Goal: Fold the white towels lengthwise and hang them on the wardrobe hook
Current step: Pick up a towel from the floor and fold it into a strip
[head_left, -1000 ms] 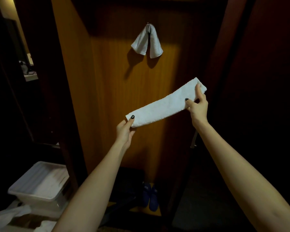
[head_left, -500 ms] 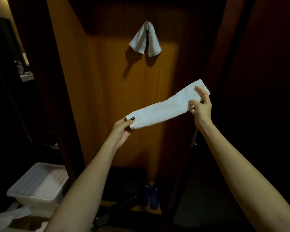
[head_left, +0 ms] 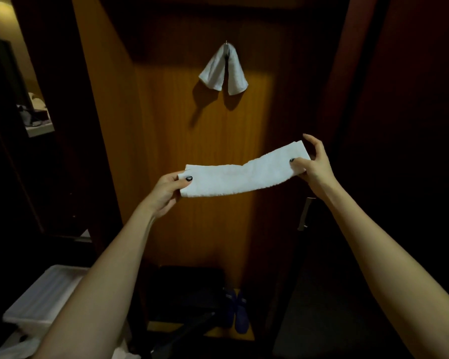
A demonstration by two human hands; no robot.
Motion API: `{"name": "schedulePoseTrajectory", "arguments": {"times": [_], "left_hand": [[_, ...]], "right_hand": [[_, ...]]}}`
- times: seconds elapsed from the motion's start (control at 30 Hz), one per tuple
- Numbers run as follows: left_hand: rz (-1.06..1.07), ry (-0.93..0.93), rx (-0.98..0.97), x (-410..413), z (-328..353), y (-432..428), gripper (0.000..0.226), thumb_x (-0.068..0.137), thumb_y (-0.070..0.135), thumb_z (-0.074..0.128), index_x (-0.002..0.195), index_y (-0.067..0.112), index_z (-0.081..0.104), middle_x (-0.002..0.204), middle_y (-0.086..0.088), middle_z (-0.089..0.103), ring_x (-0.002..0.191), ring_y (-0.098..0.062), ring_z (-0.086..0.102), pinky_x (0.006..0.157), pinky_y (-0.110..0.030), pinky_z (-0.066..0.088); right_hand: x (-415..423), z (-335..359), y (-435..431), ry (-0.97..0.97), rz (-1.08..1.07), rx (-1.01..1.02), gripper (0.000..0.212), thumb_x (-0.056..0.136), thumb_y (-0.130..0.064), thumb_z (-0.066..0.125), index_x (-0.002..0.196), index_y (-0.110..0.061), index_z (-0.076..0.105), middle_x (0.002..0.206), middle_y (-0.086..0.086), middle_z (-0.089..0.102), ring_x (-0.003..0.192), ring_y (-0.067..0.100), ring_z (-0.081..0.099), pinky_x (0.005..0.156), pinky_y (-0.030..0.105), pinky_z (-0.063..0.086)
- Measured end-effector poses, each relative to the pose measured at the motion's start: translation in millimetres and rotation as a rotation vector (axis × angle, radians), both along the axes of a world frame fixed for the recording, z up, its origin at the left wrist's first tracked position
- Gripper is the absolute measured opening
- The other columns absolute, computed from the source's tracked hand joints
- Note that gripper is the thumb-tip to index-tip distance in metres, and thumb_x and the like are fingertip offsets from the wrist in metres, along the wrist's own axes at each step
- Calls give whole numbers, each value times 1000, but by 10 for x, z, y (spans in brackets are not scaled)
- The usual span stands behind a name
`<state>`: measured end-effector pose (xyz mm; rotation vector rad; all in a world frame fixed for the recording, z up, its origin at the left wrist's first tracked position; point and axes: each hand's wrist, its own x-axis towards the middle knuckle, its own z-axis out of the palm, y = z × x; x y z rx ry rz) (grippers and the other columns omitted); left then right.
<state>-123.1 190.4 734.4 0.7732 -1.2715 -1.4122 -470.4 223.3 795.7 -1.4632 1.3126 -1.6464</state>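
L hand (head_left: 170, 189) pinches left end of folded towel (head_left: 244, 174); R hand (head_left: 315, 164) pinches right end, upper fingers now spread. Strip levelled vs 1 s ago, well below hook (head_left: 227, 46) w/ hung towel (head_left: 222, 71). Fold looks done; draping next.

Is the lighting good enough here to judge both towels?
Head view: warm light pools on the wardrobe panel; the held towel is bright, nearly blown out, its texture faint; the hung towel is dimmer but clear, casting a shadow down-left; the head view's edges and floor go near black, slippers barely readable.
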Motion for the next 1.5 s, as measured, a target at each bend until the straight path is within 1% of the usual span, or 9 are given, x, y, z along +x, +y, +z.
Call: {"name": "schedulePoseTrajectory", "arguments": {"times": [0.3, 0.63, 0.73, 0.83, 1.07, 1.13, 1.23, 1.4, 1.5], "left_hand": [[183, -174, -181, 273, 164, -191, 15, 96, 7, 52, 102, 7, 66, 111, -3, 62, 100, -17, 59, 82, -25, 47], [453, -14, -226, 246, 508, -543, 12, 88, 11, 67, 77, 13, 68, 81, -3, 66, 78, -15, 61, 72, -29, 47], [515, -110, -350, 247, 842, -820, 5, 88, 12, 67, 85, 9, 63, 85, -5, 59, 84, -15, 54, 68, -25, 42], [584, -183, -474, 208, 1254, -1124, 19, 90, 9, 65, 109, 10, 67, 104, 0, 63, 92, -6, 57, 63, -2, 43], [667, -219, -661, 166, 2136, -2086, 28, 96, 13, 56, 122, 2, 56, 123, -13, 58, 112, -20, 53, 67, -3, 43], [678, -216, -696, 179, 2379, -2352, 27, 95, 14, 58, 119, 2, 56, 121, -15, 58, 113, -24, 55, 74, -12, 47], [658, -167, -684, 219, 2708, -2720, 28, 93, 17, 61, 118, 5, 58, 121, -16, 60, 117, -28, 56, 93, -37, 49], [630, 8, -715, 147, 3112, -3114, 15, 90, 15, 64, 104, 12, 60, 92, -1, 64, 83, -10, 63, 66, -18, 50], [631, -32, -639, 65, 3183, -3369, 15, 91, 15, 63, 104, 10, 61, 91, -2, 64, 80, -11, 61, 67, -21, 47]], "right_hand": [[188, 39, 2, 99, 26, 21, 19, 92, -17, 64, 107, -5, 63, 101, 11, 68, 89, 26, 69, 70, 33, 57], [421, 338, -312, 161, -176, -107, 12, 89, -14, 62, 79, -18, 57, 79, -3, 61, 67, 5, 58, 55, 16, 44], [489, 580, -558, 190, -225, -157, 14, 88, -12, 60, 77, -20, 55, 80, 0, 60, 71, 11, 59, 58, 22, 46], [505, 876, -836, 214, -286, -256, 10, 87, -10, 57, 80, -18, 56, 82, 0, 61, 79, 19, 60, 65, 33, 48], [341, 1577, -1662, 277, -217, -477, 41, 93, -9, 56, 132, -22, 57, 85, -4, 58, 75, 13, 53, 66, 24, 50], [297, 1821, -1906, 227, -161, -494, 40, 93, -10, 60, 129, -25, 58, 75, -1, 54, 72, 15, 52, 67, 26, 49], [239, 2135, -2239, 130, -73, -485, 30, 91, -11, 63, 113, -32, 66, 95, 14, 60, 86, 26, 59, 79, 41, 54], [245, 2556, -2768, 140, -112, -585, 18, 92, -11, 58, 98, -21, 72, 90, 20, 62, 77, 28, 57, 67, 36, 47], [198, 2708, -3091, 130, -110, -537, 16, 91, -7, 61, 102, -7, 71, 87, 13, 68, 68, 13, 66, 60, 23, 51]]}}
